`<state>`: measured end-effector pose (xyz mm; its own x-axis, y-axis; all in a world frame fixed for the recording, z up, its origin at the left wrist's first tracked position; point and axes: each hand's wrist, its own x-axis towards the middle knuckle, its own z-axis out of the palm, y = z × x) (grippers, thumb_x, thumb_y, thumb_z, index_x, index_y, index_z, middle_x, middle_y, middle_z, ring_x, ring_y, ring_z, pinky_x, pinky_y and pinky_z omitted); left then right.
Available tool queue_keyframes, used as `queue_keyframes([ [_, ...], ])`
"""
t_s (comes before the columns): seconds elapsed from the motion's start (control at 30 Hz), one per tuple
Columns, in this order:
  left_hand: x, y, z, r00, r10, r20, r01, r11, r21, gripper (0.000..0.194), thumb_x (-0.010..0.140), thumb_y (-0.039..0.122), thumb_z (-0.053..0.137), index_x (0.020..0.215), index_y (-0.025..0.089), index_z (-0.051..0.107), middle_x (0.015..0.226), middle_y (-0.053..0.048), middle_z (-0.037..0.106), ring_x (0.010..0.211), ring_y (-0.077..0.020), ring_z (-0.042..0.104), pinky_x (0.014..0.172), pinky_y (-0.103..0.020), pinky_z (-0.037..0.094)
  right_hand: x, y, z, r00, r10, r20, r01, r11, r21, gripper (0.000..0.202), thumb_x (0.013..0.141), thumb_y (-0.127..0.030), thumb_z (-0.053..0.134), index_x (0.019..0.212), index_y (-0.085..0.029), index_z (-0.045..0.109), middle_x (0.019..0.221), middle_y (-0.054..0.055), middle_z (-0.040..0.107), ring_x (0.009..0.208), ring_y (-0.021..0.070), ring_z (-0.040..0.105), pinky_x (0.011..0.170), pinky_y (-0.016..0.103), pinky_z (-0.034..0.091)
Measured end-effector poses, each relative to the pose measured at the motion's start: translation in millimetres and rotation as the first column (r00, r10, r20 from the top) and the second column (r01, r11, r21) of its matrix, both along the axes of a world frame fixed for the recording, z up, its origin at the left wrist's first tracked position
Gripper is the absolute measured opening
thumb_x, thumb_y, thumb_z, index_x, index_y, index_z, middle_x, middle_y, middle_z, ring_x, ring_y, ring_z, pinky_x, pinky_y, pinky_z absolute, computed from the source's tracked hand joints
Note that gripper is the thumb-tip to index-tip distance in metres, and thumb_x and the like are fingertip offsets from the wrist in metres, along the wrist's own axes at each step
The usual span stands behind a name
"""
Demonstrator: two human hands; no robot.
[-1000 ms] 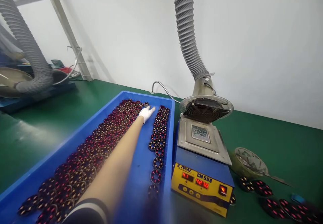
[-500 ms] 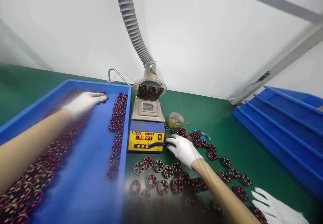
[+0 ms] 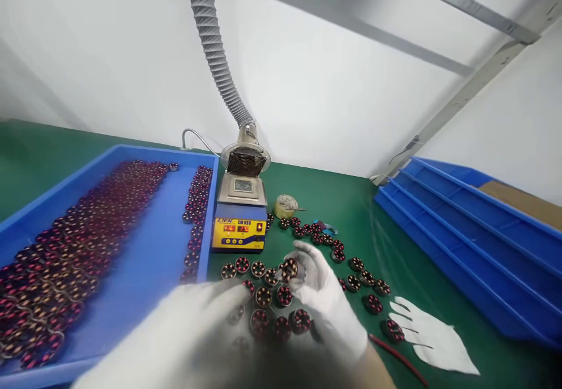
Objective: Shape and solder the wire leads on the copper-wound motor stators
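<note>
My gloved right hand (image 3: 327, 298) is curled round a motor stator (image 3: 288, 269), a small round core with copper windings, held tilted above the green bench. My gloved left hand (image 3: 197, 319) is large and blurred in the foreground, its fingertips close to a red-and-black stator (image 3: 248, 287). Whether they grip it I cannot tell. Loose stators, some copper and some red, lie around both hands, such as one stator (image 3: 263, 296) between them. Behind stands a yellow-fronted solder pot (image 3: 239, 234) with lit red digits.
A blue tray (image 3: 147, 278) at left holds dense rows of stators. A fume hose (image 3: 215, 55) hangs over the pot. A round tin (image 3: 285, 206) stands beside it. At right are blue trays (image 3: 461, 243), a spare white glove (image 3: 432, 336) and a red rod (image 3: 399, 360).
My left hand has come out of the tray to the front, leaving a stator at the row's far end. My right hand has moved from the solder pot's side toward me, now with a stator.
</note>
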<state>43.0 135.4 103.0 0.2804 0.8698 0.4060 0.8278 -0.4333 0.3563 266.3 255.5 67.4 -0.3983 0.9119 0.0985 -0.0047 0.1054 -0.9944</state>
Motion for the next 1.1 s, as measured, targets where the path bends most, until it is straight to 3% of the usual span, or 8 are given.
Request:
queue_keyframes([
  [0.07,30.7,4.4,-0.6,0.997,0.017,0.077,-0.020,0.999,0.050,0.056,0.070,0.020,0.057,0.124,0.025,0.044,0.109,-0.008,0.066,0.091,-0.0239,0.065,0.071,-0.033,0.055,-14.0,-27.0,1.8,0.981,-0.023,-0.193,0.010,0.997,-0.070,0.045,0.059,-0.034,0.075,0.098,-0.024,0.055,0.095,0.006,0.057,0.077,0.0154,0.057,0.060,0.024,0.047],
  [0.2,60.3,14.8,-14.9,0.969,0.125,0.214,-0.165,0.970,0.180,0.053,0.072,0.006,0.049,0.121,0.024,0.041,0.110,-0.006,0.064,0.098,-0.0201,0.060,0.081,-0.034,0.050,-40.0,-55.5,-1.4,0.950,-0.156,-0.271,0.140,0.987,-0.079,0.033,0.057,-0.032,0.078,0.084,-0.026,0.060,0.090,0.005,0.061,0.085,0.0207,0.057,0.078,0.034,0.049],
  [0.27,60.9,14.6,-20.7,0.943,0.145,0.299,-0.214,0.954,0.210,0.047,0.074,0.004,0.046,0.115,0.026,0.044,0.106,-0.005,0.064,0.095,-0.0187,0.061,0.079,-0.033,0.050,-45.7,-59.7,-3.0,0.950,-0.157,-0.269,0.142,0.987,-0.076,0.033,0.055,-0.032,0.078,0.084,-0.029,0.061,0.087,0.004,0.061,0.084,0.0222,0.057,0.080,0.037,0.049],
  [0.4,54.9,9.9,-19.0,0.920,0.103,0.379,-0.184,0.965,0.184,0.037,0.078,0.008,0.050,0.109,0.027,0.048,0.106,-0.003,0.063,0.096,-0.0172,0.059,0.080,-0.030,0.049,-44.4,-60.5,-2.4,0.962,-0.081,-0.260,0.054,0.992,-0.111,0.036,0.053,-0.031,0.079,0.085,-0.032,0.064,0.091,0.003,0.061,0.087,0.0254,0.059,0.079,0.039,0.050],
  [0.6,50.6,11.9,-17.4,0.889,0.073,0.452,-0.166,0.972,0.168,0.022,0.085,0.024,0.051,0.106,0.029,0.050,0.104,-0.002,0.062,0.093,-0.0174,0.059,0.077,-0.030,0.049,-41.3,-61.9,-2.5,0.947,-0.029,-0.320,-0.027,0.985,-0.168,0.030,0.061,-0.032,0.075,0.088,-0.024,0.067,0.091,0.008,0.065,0.086,0.0254,0.061,0.076,0.039,0.052],
  [0.77,44.6,14.2,-15.1,0.942,0.040,0.334,-0.103,0.979,0.174,0.023,0.090,0.021,0.044,0.112,0.024,0.049,0.112,-0.005,0.059,0.103,-0.0178,0.053,0.087,-0.033,0.042,-41.2,-63.2,11.6,0.958,0.032,-0.284,-0.042,0.999,-0.031,0.028,0.062,-0.025,0.076,0.089,-0.024,0.069,0.099,0.008,0.064,0.095,0.0249,0.059,0.084,0.039,0.048],
  [0.93,45.2,16.2,-9.1,0.979,0.073,0.191,-0.132,0.939,0.318,0.015,0.089,0.016,0.043,0.099,0.018,0.055,0.102,-0.004,0.066,0.095,-0.0193,0.058,0.083,-0.035,0.043,-42.7,-55.3,18.9,0.956,0.000,-0.292,0.013,0.999,0.044,0.010,0.062,-0.016,0.075,0.067,-0.024,0.070,0.081,0.004,0.065,0.082,0.0206,0.060,0.080,0.036,0.048],
  [1.1,46.4,17.1,-8.5,0.982,0.157,0.106,-0.188,0.881,0.434,0.013,0.085,0.012,0.045,0.091,0.015,0.055,0.095,-0.005,0.070,0.087,-0.0213,0.063,0.078,-0.037,0.045,-40.0,-49.7,18.6,0.891,-0.101,-0.442,0.096,0.995,-0.032,0.010,0.074,-0.034,0.065,0.069,-0.026,0.067,0.074,0.000,0.062,0.081,0.0179,0.060,0.082,0.039,0.048],
])
